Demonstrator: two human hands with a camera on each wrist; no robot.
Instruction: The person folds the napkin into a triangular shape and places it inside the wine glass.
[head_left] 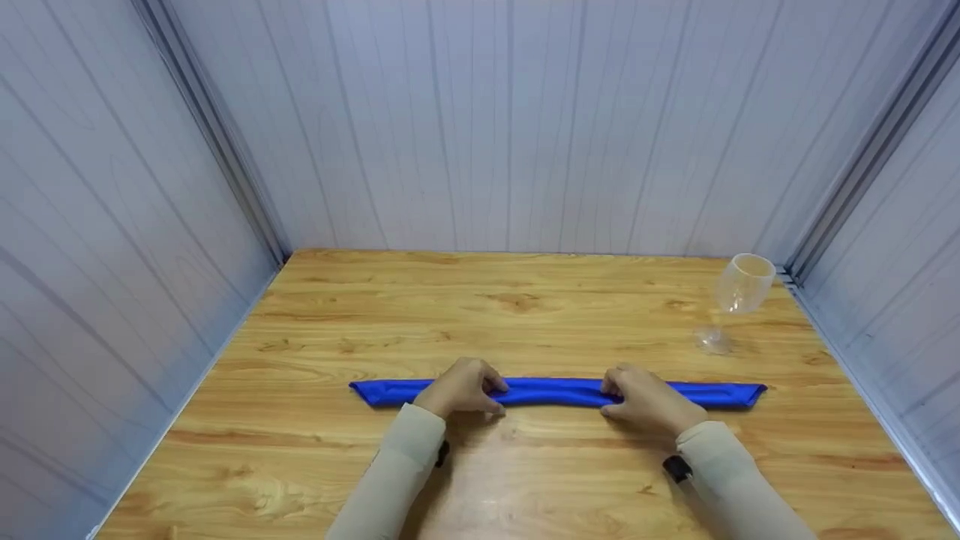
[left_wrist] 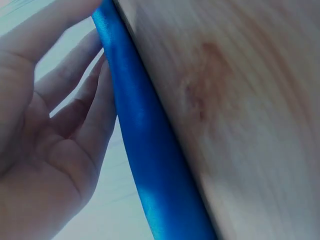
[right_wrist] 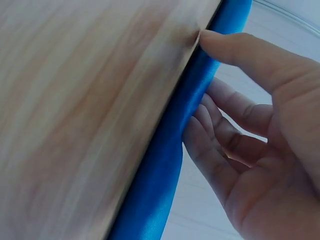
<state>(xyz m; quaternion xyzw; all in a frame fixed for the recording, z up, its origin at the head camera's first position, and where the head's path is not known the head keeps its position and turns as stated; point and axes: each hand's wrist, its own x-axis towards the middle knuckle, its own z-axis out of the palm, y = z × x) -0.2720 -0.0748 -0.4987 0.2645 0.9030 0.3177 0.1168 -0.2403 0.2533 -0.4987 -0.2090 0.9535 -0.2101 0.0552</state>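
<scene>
A blue cloth [head_left: 555, 391], rolled into a long thin strip, lies across the wooden table [head_left: 480, 307] from left to right. My left hand [head_left: 466, 387] grips the roll left of its middle, fingers curled over the far side and thumb on the near side. My right hand [head_left: 639, 396] grips it the same way right of the middle. In the left wrist view the fingers [left_wrist: 95, 115] lie against the blue roll [left_wrist: 150, 150]. In the right wrist view the thumb [right_wrist: 235, 47] presses on the roll [right_wrist: 170, 160] and the fingers curl behind it.
A clear stemmed glass [head_left: 739, 296] stands upright at the table's back right, beyond the roll's right end. Pale panelled walls close the table in at the back and on both sides.
</scene>
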